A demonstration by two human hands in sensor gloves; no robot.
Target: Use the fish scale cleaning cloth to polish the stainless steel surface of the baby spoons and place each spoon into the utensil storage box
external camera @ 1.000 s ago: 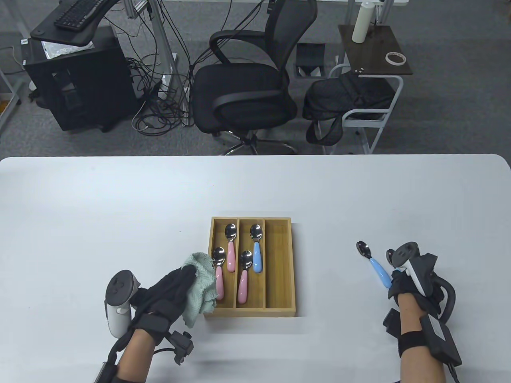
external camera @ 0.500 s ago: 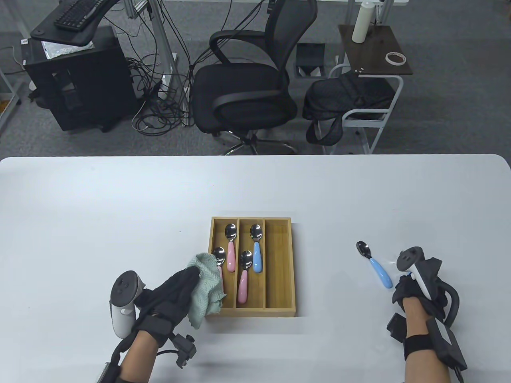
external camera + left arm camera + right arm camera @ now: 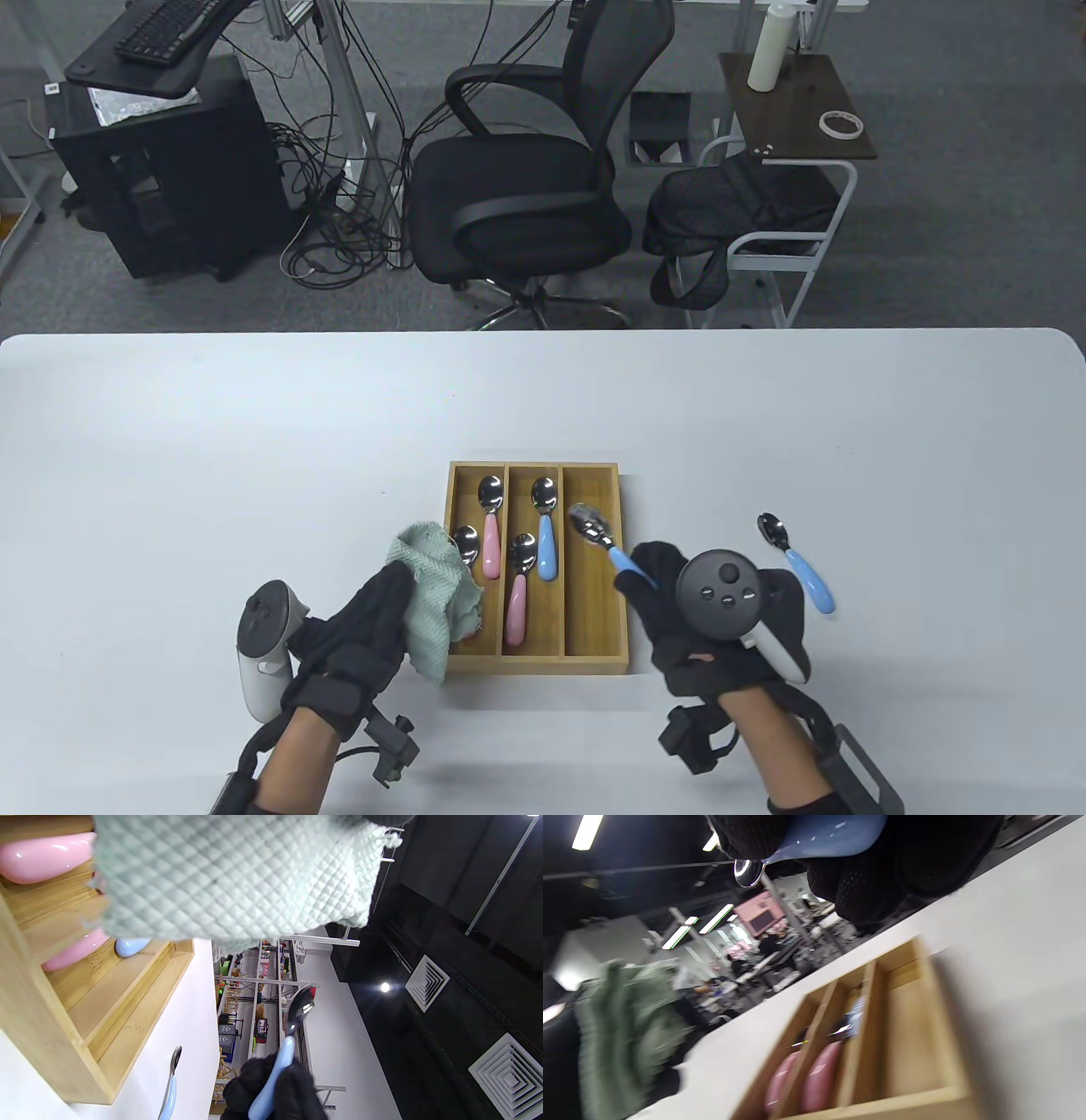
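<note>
Whereas half a second ago it reached at the tabletop's right, the right hand [image 3: 713, 615] now grips a blue-handled steel baby spoon [image 3: 604, 536] above the bamboo three-slot storage box [image 3: 594, 655]: polishing due. Left hand [image 3: 361, 624] clutches the mint waffle cloth [image 3: 433, 594]. Left wrist view alone shows the spoon's raised bowl; another blue spoon [image 3: 797, 560] awaits.

Right hand [image 3: 717, 615] moved from table's right to the box [image 3: 626, 594], now gripping a blue-handled spoon [image 3: 598, 533]
</note>
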